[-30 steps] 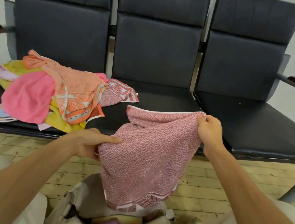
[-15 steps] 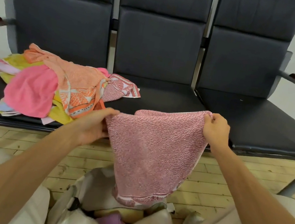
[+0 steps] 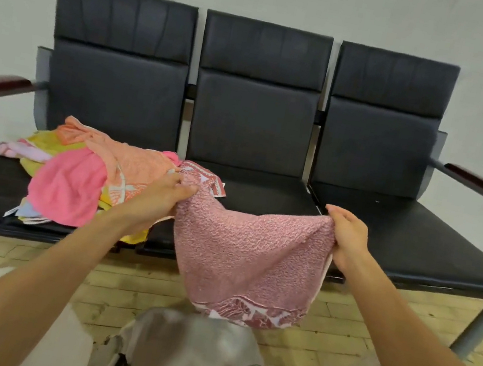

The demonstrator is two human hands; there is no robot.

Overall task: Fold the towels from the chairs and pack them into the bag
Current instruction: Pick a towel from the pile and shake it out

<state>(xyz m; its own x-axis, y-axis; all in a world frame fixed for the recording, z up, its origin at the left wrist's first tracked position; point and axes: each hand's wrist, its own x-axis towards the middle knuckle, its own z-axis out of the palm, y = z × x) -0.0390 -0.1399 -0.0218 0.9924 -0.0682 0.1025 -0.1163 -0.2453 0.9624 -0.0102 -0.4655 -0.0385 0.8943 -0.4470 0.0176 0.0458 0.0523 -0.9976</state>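
Note:
A dusty pink towel (image 3: 250, 255) with a patterned border hangs stretched between both hands in front of the middle seat. My left hand (image 3: 163, 198) grips its left top corner, and my right hand (image 3: 347, 237) grips the right top corner. Its lower edge hangs just above the open beige bag (image 3: 190, 354) on the floor between my knees. Inside the bag I see folded yellow and purple cloth. A heap of towels (image 3: 89, 175), orange, bright pink and yellow, lies on the left seat.
Three joined black chairs (image 3: 387, 228) stand against a pale wall, with wooden armrests at both ends. The right seat holds nothing. A metal leg (image 3: 479, 325) slants down at the right. The floor is light wooden boards.
Both hands have risen and spread apart, pulling the pink towel's top edge taut. My left hand went from the towel's side up to its corner. The view tilted up.

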